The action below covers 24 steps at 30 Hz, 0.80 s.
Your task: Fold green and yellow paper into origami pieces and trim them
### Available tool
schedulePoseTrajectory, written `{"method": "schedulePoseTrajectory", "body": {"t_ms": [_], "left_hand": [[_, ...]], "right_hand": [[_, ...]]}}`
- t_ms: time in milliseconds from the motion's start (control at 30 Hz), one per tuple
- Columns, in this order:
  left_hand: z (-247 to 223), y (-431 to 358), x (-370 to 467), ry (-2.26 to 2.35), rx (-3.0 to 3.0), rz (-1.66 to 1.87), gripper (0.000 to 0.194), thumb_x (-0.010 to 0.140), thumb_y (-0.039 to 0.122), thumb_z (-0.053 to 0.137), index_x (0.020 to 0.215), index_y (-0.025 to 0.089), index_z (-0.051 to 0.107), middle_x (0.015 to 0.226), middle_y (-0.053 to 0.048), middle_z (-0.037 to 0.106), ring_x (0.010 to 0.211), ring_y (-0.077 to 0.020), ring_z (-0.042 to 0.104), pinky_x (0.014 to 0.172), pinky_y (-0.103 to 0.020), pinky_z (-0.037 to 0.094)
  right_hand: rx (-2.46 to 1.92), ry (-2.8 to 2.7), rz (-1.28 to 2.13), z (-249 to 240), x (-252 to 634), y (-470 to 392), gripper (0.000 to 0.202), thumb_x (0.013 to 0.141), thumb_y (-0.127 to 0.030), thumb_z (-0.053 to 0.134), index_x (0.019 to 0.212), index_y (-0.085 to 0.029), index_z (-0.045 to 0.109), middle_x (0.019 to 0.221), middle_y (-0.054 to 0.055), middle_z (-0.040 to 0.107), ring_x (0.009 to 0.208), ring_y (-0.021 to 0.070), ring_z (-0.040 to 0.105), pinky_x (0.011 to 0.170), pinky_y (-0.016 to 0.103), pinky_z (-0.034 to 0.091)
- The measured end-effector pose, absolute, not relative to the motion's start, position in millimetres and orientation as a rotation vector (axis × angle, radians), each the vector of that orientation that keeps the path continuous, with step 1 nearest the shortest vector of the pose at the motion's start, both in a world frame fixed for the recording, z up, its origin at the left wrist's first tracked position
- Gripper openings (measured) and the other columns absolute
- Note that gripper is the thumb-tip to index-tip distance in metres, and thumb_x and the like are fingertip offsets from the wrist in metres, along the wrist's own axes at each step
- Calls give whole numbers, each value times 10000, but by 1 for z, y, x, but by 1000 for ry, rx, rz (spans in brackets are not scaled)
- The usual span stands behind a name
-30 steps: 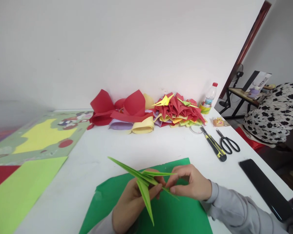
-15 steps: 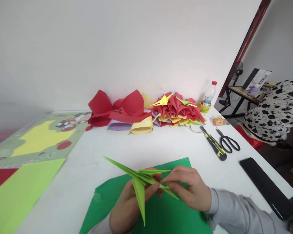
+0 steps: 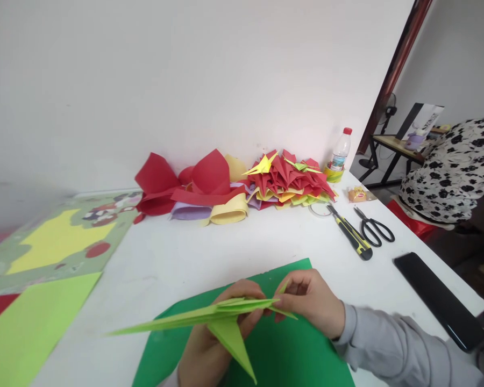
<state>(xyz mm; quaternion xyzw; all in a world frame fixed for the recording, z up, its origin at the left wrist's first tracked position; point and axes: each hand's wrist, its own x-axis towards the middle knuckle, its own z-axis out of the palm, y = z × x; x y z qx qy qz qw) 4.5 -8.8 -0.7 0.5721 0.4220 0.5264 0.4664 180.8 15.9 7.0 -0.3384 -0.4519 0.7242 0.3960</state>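
A light-green folded paper crane (image 3: 232,336) is held up over a dark green sheet (image 3: 290,355), its long points spreading left, down and right. My left hand (image 3: 212,344) is closed round the crane's middle from below and behind, partly hidden by the paper. At the crane's right end, my right hand (image 3: 312,298) pinches a thin point between thumb and fingers. A small tip of green paper sticks up by the right fingertips.
Red paper shapes (image 3: 210,174) and a pile of folded paper cranes (image 3: 292,174) stand against the wall, near a bottle (image 3: 341,150). At right lie a utility knife (image 3: 353,236), scissors (image 3: 373,228) and a black phone-like slab (image 3: 438,298). Light-green paper (image 3: 60,322) lies left.
The crane has turned in my hands: its long left point has swung down and further left. My right hand has shifted slightly up, still pinching the right end.
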Motion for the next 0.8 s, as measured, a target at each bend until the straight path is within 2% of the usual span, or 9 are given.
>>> {"method": "schedulePoseTrajectory", "body": {"t_ms": [167, 333, 467, 567, 667, 733, 800], "left_hand": [[1, -15, 9, 1142, 1390, 1387, 164, 683, 226, 733, 837, 277, 708, 789, -13, 686, 714, -186, 644, 630, -239, 540], [-6, -14, 9, 1137, 1144, 1354, 254, 583, 240, 807, 827, 274, 744, 818, -16, 725, 744, -219, 670, 629, -249, 566], [4, -11, 4, 1039, 820, 1261, 378, 585, 213, 783, 958, 258, 736, 943, -45, 740, 842, -267, 687, 763, -331, 577], [12, -11, -1, 833, 613, 1160, 555, 558, 203, 738, 1109, 238, 680, 1043, -73, 728, 1016, -318, 643, 920, -417, 511], [13, -13, -2, 653, 542, 1097, 611, 592, 397, 701, 1175, 221, 649, 1164, -110, 684, 1170, -368, 548, 999, -500, 436], [10, -15, 4, 664, 503, 1131, 601, 640, 570, 649, 1135, 230, 673, 1186, -117, 674, 1188, -374, 534, 1000, -515, 433], [7, -18, 13, 775, 461, 1215, 536, 666, 624, 639, 1042, 247, 706, 1127, -95, 704, 1169, -352, 555, 985, -487, 456]], "right_hand": [[-893, -1029, 1869, 2, 179, 17, 335, 549, -361, 855, 624, -123, 632, 549, -2, 654, 474, 111, 614, 486, 211, 464], [-892, -1035, 1844, 1, 180, 17, 318, 539, -339, 860, 635, -126, 644, 563, 2, 665, 516, 120, 632, 521, 219, 475], [-872, -1069, 1784, 4, 181, 19, 296, 571, -345, 840, 641, -132, 647, 554, 5, 663, 510, 114, 616, 509, 216, 461], [-875, -1097, 1694, 4, 182, 22, 279, 597, -348, 821, 643, -138, 644, 556, 7, 662, 506, 107, 598, 506, 216, 454], [-887, -1150, 1566, 3, 182, 23, 237, 634, -336, 791, 650, -155, 639, 573, -1, 654, 526, 109, 593, 513, 220, 454], [-902, -1255, 1442, 2, 182, 23, 181, 662, -306, 764, 654, -166, 650, 616, 4, 657, 557, 117, 598, 544, 237, 471], [-921, -1409, 1285, 2, 183, 22, 131, 689, -281, 739, 651, -178, 666, 648, 12, 658, 590, 127, 599, 582, 253, 485]]}}
